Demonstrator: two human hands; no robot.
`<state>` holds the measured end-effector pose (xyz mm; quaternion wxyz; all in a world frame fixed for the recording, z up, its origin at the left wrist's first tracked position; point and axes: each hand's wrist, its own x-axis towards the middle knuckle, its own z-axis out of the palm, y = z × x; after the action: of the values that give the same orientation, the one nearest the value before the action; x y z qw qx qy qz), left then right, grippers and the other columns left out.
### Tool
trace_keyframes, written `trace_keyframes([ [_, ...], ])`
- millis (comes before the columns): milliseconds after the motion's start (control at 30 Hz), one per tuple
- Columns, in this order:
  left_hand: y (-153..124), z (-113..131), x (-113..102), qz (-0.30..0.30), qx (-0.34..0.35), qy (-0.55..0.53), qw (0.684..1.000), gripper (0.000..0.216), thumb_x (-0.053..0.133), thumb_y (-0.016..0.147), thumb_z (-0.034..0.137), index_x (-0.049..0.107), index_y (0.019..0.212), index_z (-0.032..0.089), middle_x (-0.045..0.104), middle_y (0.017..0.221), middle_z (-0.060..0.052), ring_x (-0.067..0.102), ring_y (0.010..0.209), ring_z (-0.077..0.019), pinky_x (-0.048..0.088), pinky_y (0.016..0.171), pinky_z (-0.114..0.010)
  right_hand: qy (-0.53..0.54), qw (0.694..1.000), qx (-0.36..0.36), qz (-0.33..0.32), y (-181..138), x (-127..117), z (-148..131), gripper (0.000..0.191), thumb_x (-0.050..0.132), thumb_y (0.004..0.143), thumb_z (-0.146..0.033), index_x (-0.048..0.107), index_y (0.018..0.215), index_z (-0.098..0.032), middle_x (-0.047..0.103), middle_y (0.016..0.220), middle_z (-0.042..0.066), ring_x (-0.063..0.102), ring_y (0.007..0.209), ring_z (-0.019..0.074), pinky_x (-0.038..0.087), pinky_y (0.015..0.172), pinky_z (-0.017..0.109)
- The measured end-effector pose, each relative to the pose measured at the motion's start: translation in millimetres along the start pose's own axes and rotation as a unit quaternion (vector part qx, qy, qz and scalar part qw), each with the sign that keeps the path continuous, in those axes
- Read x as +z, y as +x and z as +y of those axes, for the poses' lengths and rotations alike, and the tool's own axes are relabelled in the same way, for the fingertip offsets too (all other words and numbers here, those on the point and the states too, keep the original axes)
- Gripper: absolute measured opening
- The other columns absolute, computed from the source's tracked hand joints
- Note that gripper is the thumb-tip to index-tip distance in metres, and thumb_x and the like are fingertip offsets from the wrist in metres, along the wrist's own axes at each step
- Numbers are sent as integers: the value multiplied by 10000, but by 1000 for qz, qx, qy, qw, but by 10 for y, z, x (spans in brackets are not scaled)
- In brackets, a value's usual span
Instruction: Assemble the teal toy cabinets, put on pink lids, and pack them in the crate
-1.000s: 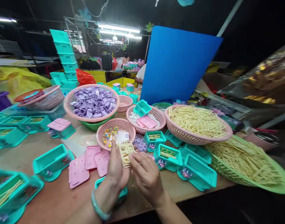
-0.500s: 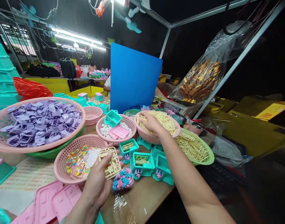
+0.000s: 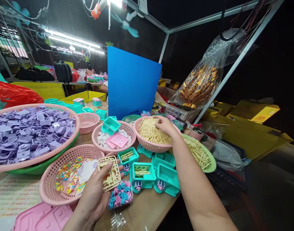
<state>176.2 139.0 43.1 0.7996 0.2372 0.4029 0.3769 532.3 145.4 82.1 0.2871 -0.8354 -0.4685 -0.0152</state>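
Note:
My left hand [image 3: 95, 189] holds a cream plastic frame of small moulded parts [image 3: 109, 173], thumb across its face. Over a pink basket [image 3: 150, 145] heaped with thin cream plastic sticks [image 3: 148, 128], my right hand [image 3: 164, 125] bends its fingers down onto the pile. Its fingertips are pressed together among the sticks, so I cannot make out what is pinched. Between the hands stand turquoise boxes on small wheeled bases; one box [image 3: 142, 176] and another behind it [image 3: 128, 156] contain cream sticks. A clear box of blue and pink roses [image 3: 121, 195] lies beside my left hand.
Purple plastic pieces [image 3: 31, 131] fill a wide basket at left. Nearer is a pink basket [image 3: 47, 192] with colourful bits and white paper. White pieces [image 3: 102, 139] lie in another basket, under a turquoise box and pink lids. A blue panel [image 3: 134, 81] stands behind; a green basket [image 3: 211, 163] sits right.
My right hand has shifted from the left side of the stick pile to its right side, fingers bending more. My left hand still holds the frame. The whole view has turned slightly.

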Motion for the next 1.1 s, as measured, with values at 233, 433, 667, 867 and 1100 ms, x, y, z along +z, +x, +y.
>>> trace_keyframes([
  [233,0,-3,50,14,4,9,1000,400,610,939,36,658,1323,139,795,1117,-144,803,808,-198,679,767,-277,-113,992,-46,-18,6,41,-273,474,541,889,-51,702,1309,-200,649,1361,168,556,1308,326,395,1135,489],
  [433,-11,-14,30,-9,3,21,1000,427,669,913,64,669,1322,187,796,1101,-122,802,825,-218,687,752,-303,-191,951,-125,-209,66,307,-662,275,692,973,-374,696,1173,-185,683,1295,86,638,1211,258,486,1084,525],
  [667,46,55,-82,29,15,35,999,353,629,939,65,677,1282,129,799,1045,-132,798,820,-222,687,753,-335,-253,937,-91,-223,91,69,-474,328,686,979,-354,664,1262,-190,605,1426,112,566,1324,298,450,1127,567],
  [867,53,15,-112,-9,16,42,999,395,704,889,66,701,1262,197,800,1047,-98,798,820,-215,683,755,-305,-220,941,-69,-250,140,51,-439,296,665,998,-359,666,1236,-184,665,1308,98,667,1148,243,568,991,474],
  [1100,89,44,-212,-13,17,51,998,416,725,867,78,694,1267,186,785,1006,-118,792,801,-238,679,687,-321,-133,985,-39,-103,308,-527,-43,313,598,1035,-379,669,1272,-188,685,1331,91,667,1190,236,530,1051,470],
])
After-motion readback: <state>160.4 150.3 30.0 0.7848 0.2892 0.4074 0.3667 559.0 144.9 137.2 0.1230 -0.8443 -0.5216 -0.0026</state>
